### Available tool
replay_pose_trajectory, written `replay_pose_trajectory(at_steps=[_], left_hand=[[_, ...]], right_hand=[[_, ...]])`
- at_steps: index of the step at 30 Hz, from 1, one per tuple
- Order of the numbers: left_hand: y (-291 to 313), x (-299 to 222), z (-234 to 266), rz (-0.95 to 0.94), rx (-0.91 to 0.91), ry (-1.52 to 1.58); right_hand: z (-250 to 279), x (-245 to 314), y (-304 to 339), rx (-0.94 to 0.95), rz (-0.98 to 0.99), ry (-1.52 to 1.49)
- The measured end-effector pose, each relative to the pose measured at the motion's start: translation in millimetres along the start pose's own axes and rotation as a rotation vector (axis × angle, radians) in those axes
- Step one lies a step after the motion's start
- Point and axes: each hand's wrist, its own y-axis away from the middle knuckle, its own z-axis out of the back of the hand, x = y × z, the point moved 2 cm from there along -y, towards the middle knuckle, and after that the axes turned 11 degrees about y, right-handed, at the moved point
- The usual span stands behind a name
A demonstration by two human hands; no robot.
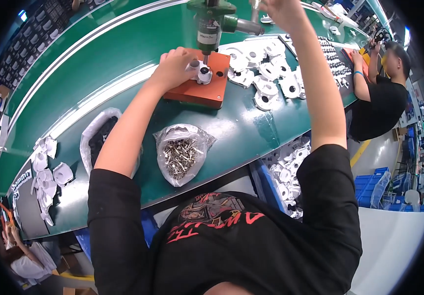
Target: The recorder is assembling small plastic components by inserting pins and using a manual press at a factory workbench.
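My left hand (176, 68) has its fingers closed on a white plastic part (203, 76) that sits on an orange fixture block (197, 92). Straight above this part is the ram of a green hand press (209, 30), its tip at or close to a dark round spot on the part; whether they touch I cannot tell. My right hand (282, 12) is raised at the upper edge, its fingers curled at the press lever (255, 12). Part of that grip lies outside the picture.
Several white plastic parts (266, 87) lie right of the fixture, more (45, 182) at the far left. Nearer me are an open bag of small metal pins or screws (180, 157) and another bag (90, 135) of dark pieces. A co-worker (386, 93) sits at the right.
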Motion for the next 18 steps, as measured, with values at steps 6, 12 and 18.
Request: replay_pose_trajectory(at_steps=[6,12,18], left_hand=[[10,-22,23,0.005,-0.013,-0.019],[-9,-40,21,0.059,-0.074,-0.221],[20,22,48,0.483,-0.275,-0.051]], right_hand=[[-65,58,118,-0.085,-0.524,0.149],[-51,10,230,0.18,-0.398,1.263],[-76,7,241,0.17,-0.475,1.364]])
